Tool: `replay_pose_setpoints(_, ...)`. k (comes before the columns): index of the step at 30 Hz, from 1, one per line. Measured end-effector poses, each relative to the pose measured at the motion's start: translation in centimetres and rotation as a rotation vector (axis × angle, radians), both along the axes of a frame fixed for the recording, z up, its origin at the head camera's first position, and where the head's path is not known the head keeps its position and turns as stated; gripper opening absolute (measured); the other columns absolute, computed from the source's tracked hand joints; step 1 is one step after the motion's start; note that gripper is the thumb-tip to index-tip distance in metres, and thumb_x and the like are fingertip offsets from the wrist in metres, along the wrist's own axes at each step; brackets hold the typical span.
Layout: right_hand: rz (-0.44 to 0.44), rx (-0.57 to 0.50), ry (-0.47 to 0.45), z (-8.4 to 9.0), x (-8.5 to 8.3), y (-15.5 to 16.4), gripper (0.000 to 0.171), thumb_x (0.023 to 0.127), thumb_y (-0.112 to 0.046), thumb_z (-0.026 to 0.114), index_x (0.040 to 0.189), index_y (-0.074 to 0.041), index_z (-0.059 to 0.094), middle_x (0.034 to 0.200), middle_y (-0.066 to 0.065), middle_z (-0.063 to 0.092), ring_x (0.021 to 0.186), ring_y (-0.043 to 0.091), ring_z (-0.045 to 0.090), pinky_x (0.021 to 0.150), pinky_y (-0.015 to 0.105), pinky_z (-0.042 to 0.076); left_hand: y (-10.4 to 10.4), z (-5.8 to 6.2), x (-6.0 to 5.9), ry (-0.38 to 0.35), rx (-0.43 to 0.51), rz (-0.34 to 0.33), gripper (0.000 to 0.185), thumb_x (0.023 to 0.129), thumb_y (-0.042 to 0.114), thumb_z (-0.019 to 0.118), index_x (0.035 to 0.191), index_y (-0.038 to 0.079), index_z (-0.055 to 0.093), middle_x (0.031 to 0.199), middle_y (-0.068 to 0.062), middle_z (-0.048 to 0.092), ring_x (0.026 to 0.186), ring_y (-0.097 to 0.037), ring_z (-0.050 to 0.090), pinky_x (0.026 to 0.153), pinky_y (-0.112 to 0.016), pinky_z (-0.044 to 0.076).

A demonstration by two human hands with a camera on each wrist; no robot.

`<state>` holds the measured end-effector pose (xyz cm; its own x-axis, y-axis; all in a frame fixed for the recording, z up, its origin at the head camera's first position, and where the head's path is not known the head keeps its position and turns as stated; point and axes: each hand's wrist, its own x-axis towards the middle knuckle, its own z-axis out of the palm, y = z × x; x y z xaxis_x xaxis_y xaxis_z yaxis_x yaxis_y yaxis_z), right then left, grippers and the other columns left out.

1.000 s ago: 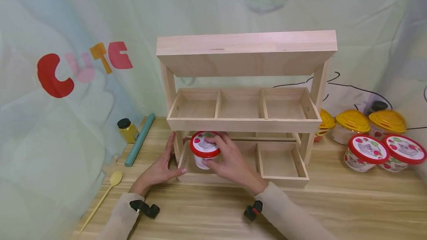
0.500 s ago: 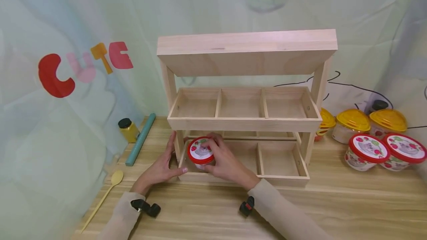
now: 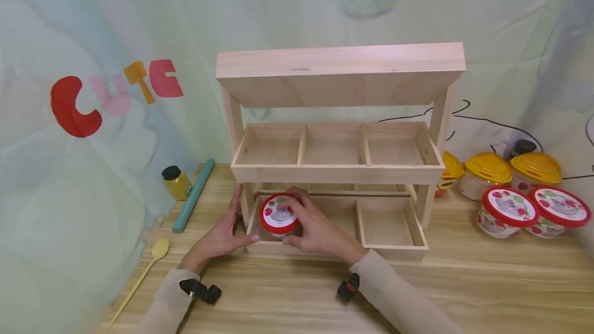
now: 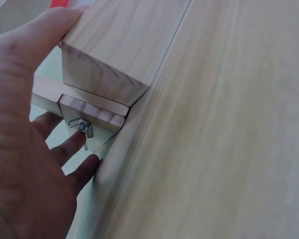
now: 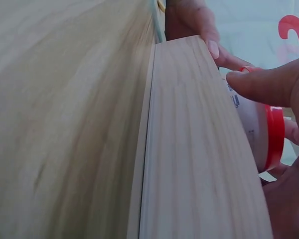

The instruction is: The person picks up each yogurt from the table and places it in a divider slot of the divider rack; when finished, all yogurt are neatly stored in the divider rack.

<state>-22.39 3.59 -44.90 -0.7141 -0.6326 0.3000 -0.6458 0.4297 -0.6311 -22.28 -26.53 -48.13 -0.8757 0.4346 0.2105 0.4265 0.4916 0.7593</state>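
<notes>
A wooden rack (image 3: pixel 341 73) stands on the table, with a top board, a middle tray of three compartments and a lower tray (image 3: pixel 394 252). My right hand (image 3: pixel 320 231) grips a white cup with a red lid (image 3: pixel 277 213) in the lower tray's left compartment. In the right wrist view the cup (image 5: pixel 261 134) sits behind the tray's front wall under my right hand (image 5: pixel 289 199). My left hand (image 3: pixel 223 233) rests against the rack's front left corner, thumb on the front wall. In the left wrist view the left hand (image 4: pixel 25 149) lies by a wing nut (image 4: pixel 82 126).
Two red-lidded cups (image 3: pixel 508 210) (image 3: pixel 559 210) and yellow-lidded cups (image 3: pixel 489 174) stand right of the rack. To its left are a yellow bottle with a black cap (image 3: pixel 176 182), a teal rod (image 3: pixel 194 195) and a yellow spoon (image 3: pixel 144 272). A cloth backdrop hangs behind.
My right hand has lowered the red-lidded cup down into the lower tray's left compartment. The left hand has stayed at the rack's corner.
</notes>
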Motion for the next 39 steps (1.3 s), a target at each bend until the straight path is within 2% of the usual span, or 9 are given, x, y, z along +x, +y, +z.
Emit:
replay_pose_setpoints(4,-0.003,-0.018,-0.016,0.4,0.6,0.9,0.078,0.087,-0.023,0.087,0.154,-0.019,0.046,0.173,0.017,0.027,0.153,0.036,0.044,0.122,0.059,0.048,-0.1,0.2,0.1,0.004,-0.001,0.006,0.138,0.087,0.022,0.089,0.170,0.036,-0.021,0.176,-0.028,0.028,0.160,-0.058,0.026,0.122,-0.083,0.023)
replay_pose_setpoints(9,-0.077,-0.038,-0.024,0.9,1.8,3.0,0.083,0.086,-0.025,0.087,0.157,-0.017,0.045,0.175,0.013,0.028,0.160,0.039,0.036,0.121,0.067,0.045,-0.2,0.1,0.2,0.003,-0.016,0.010,0.138,0.088,0.024,0.088,0.170,0.036,-0.022,0.177,-0.026,0.027,0.161,-0.058,0.026,0.122,-0.082,0.025)
replay_pose_setpoints(17,-0.127,-0.067,0.110,1.6,3.5,6.8,0.079,0.088,-0.031,0.086,0.156,-0.016,0.047,0.173,0.013,0.034,0.159,0.039,0.038,0.119,0.070,0.045,-0.3,-0.2,0.3,-0.017,-0.027,0.026,0.137,0.088,0.026,0.088,0.169,0.040,-0.023,0.178,-0.026,0.024,0.160,-0.060,0.025,0.120,-0.084,0.026)
replay_pose_setpoints(23,-0.163,-0.071,0.132,2.8,4.7,9.8,0.078,0.089,-0.029,0.085,0.157,-0.022,0.047,0.172,0.013,0.034,0.159,0.040,0.037,0.120,0.071,0.042,-0.2,-0.2,-0.1,0.011,0.003,-0.016,0.138,0.088,0.022,0.087,0.169,0.036,-0.023,0.178,-0.025,0.025,0.161,-0.059,0.025,0.121,-0.084,0.024)
replay_pose_setpoints(31,-0.242,-0.041,0.208,3.9,6.3,13.8,0.077,0.086,-0.025,0.088,0.153,-0.021,0.051,0.171,0.011,0.037,0.155,0.039,0.041,0.114,0.069,0.046,-0.2,-0.2,-0.1,0.004,0.000,0.000,0.139,0.087,0.022,0.088,0.169,0.038,-0.023,0.177,-0.026,0.025,0.160,-0.060,0.025,0.120,-0.085,0.025)
replay_pose_setpoints(35,-0.286,-0.040,0.200,4.0,6.9,15.8,0.075,0.087,-0.025,0.088,0.153,-0.023,0.053,0.172,0.008,0.037,0.156,0.036,0.039,0.116,0.072,0.043,-0.2,-0.3,-0.1,0.012,-0.009,-0.002,0.139,0.087,0.020,0.088,0.169,0.037,-0.024,0.177,-0.026,0.025,0.160,-0.060,0.025,0.120,-0.085,0.024)
replay_pose_setpoints(39,-0.329,-0.054,0.165,3.9,7.7,17.6,0.073,0.089,-0.025,0.086,0.153,-0.026,0.052,0.173,0.006,0.036,0.158,0.040,0.035,0.116,0.079,0.039,-0.1,-0.3,-0.2,0.017,-0.006,-0.008,0.139,0.087,0.019,0.088,0.169,0.036,-0.023,0.177,-0.025,0.026,0.160,-0.059,0.025,0.120,-0.086,0.023)
